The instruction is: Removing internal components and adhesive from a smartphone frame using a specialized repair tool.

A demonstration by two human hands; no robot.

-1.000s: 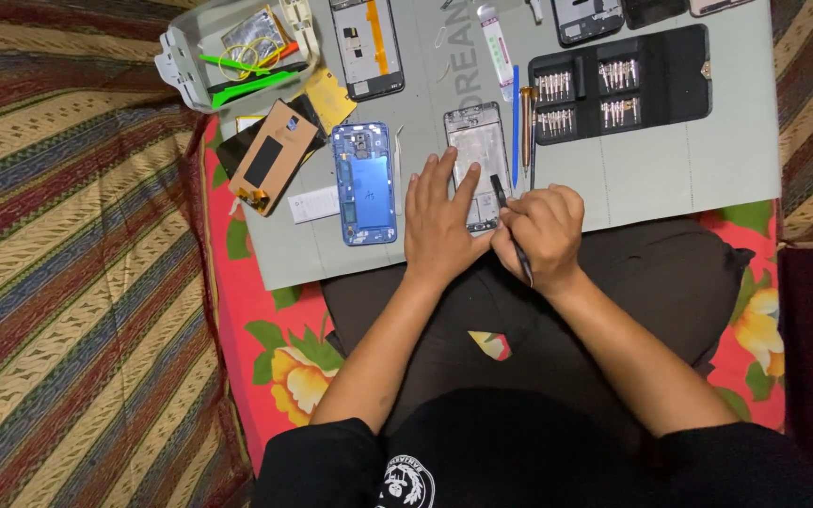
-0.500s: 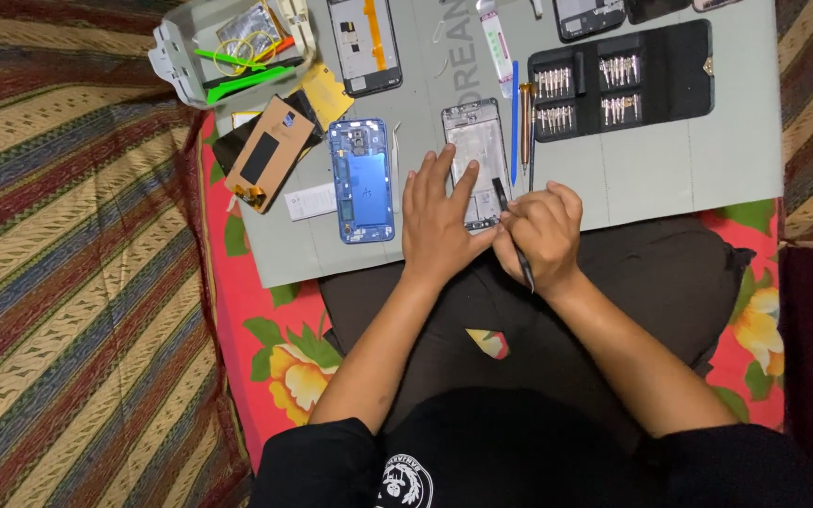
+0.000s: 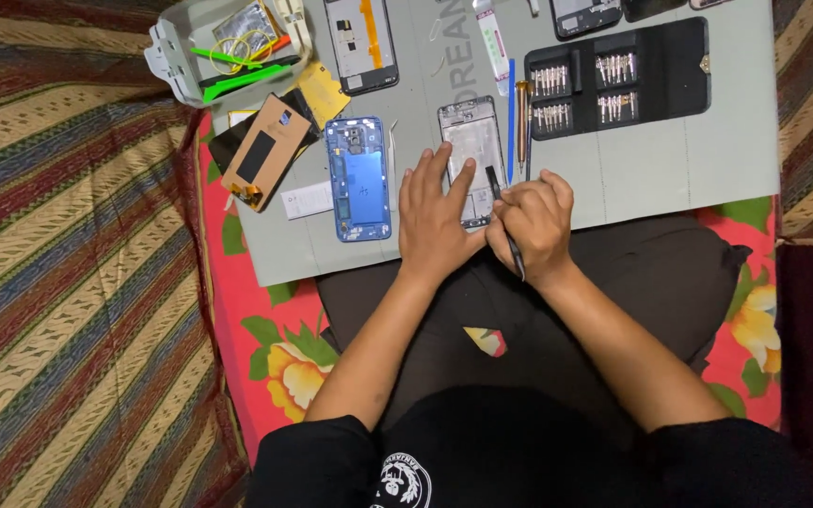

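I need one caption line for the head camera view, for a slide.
Left hand steadies an opened phone frame on a grey mat while the right hand works it with a thin dark tool.

The person is wearing a black short-sleeved T-shirt (image 3: 519,452) bearing a small round white emblem (image 3: 400,482) on the chest; forearms are showing bare.

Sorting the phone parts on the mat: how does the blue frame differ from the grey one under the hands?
The blue frame lies untouched; the grey frame is pinned by the left hand, while the right hand holds a dark tool at its edge. The blue frame shows whole; the grey frame is partly covered. Both lie flat, lengthwise, on the grey mat.
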